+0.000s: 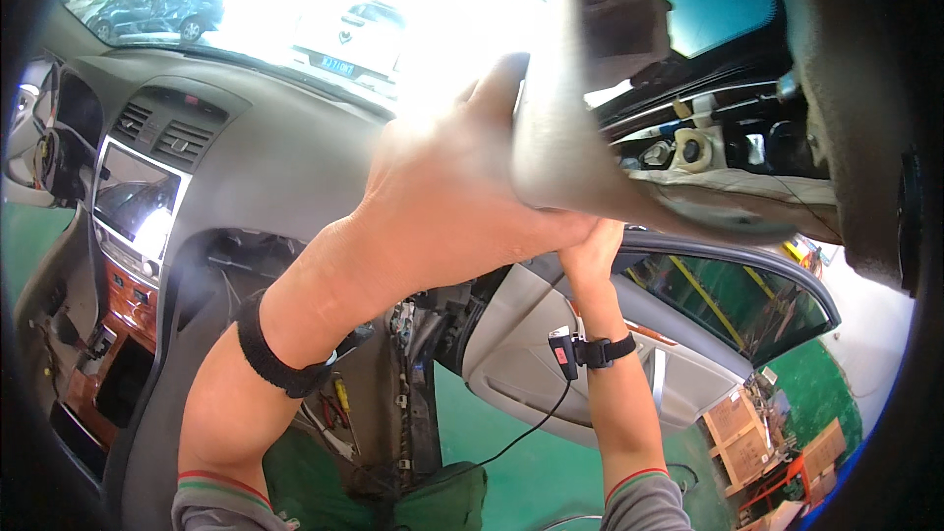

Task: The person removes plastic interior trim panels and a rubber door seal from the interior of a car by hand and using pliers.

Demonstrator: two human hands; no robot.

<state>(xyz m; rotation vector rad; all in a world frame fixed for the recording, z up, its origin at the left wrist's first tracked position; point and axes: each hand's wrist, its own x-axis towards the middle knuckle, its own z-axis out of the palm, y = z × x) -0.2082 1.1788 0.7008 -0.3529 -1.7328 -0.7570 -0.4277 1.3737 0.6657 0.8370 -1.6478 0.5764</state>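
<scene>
A pale, curved trim panel (pixel 565 138), which looks like part of a car headliner, hangs close in front of me at the upper centre. My left hand (pixel 457 182) is closed on its left edge, with some fingers lost in glare and behind it. Below the panel's lower edge, my right hand (pixel 593 248) reaches up against it; its fingers are hidden. Behind the panel, bare roof structure shows wiring and a round white fitting (pixel 692 150). A black strap (pixel 265 354) circles my left forearm. On my right wrist another strap carries a small black device (pixel 565 352) with a cable.
The dashboard (pixel 275 118) with its centre screen (pixel 138 192) lies to the left. An open car door (pixel 531 344) stands at the right. Yellow-handled tools (pixel 341 393) lie low in the cabin. Wooden crates (pixel 739 442) stand on the green floor, and parked cars (pixel 162 5) show beyond the windscreen.
</scene>
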